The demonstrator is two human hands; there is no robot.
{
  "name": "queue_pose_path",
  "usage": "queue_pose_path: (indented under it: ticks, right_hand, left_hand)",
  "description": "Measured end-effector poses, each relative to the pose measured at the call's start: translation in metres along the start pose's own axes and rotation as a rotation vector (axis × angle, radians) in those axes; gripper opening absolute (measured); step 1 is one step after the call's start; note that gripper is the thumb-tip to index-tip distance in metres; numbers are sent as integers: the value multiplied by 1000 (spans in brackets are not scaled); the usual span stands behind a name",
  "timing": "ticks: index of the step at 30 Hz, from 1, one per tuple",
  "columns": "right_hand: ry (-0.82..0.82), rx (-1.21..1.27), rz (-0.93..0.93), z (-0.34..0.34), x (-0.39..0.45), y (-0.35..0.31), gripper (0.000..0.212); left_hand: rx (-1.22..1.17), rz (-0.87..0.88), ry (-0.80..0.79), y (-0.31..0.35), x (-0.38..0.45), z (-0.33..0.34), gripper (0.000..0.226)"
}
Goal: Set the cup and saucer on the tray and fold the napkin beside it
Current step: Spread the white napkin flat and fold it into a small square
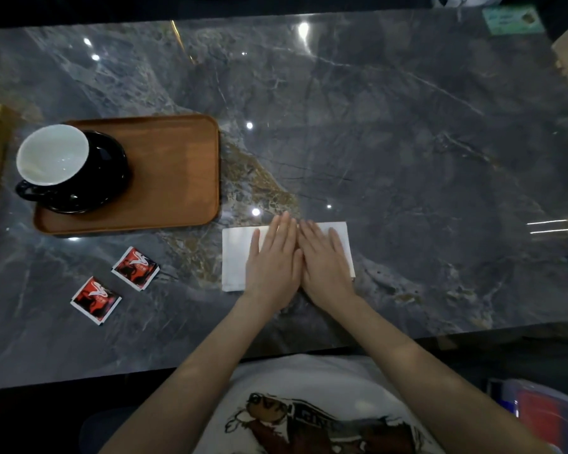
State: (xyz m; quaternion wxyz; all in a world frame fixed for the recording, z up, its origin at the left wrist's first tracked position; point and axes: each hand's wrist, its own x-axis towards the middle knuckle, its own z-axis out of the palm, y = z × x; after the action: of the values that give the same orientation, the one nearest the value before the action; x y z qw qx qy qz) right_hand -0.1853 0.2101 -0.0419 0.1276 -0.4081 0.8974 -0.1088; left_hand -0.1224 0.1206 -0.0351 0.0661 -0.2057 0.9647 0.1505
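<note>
— Brown wood, the tray (164,172), left on the grey bench (407,126)?
— Yes. The black saucer (112,178) lies on it, and the cup (51,155) stands on the saucer. Two red sachets (135,268) lie nearer.
— And the napkin (235,257)?
— White, folded, right of the tray. The left hand (273,260) and right hand (325,262) press it flat, touching each other, each grip released, fingers stretched.

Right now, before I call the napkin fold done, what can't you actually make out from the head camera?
- Napkin: its middle is covered by the left hand and right hand, so the fold lines are hidden.
- Saucer: largely covered by the cup.
- Red packets: print too small to read.
- Green card at the far table corner: blurred.
</note>
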Motion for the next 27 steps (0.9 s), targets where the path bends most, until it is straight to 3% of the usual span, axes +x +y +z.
queue_pose_path:
  ticks: [7,11,15,20,27]
  right_hand:
    - [-41,-128,103,9,-12,29,68]
    - [-66,-92,138,3,-18,50,83]
    - [-77,2,105,-1,-17,59,83]
    - [35,88,94,-26,0,65,62]
    - [-111,387,213,-49,28,74,24]
  left_hand:
    - [40,-80,4,-23,-11,21,56]
    - [84,-82,21,-33,-14,18,62]
    - [96,-102,24,-31,-14,20,63]
    - [85,-58,42,-20,-18,20,53]
    - [32,-46,49,-14,-21,26,54]
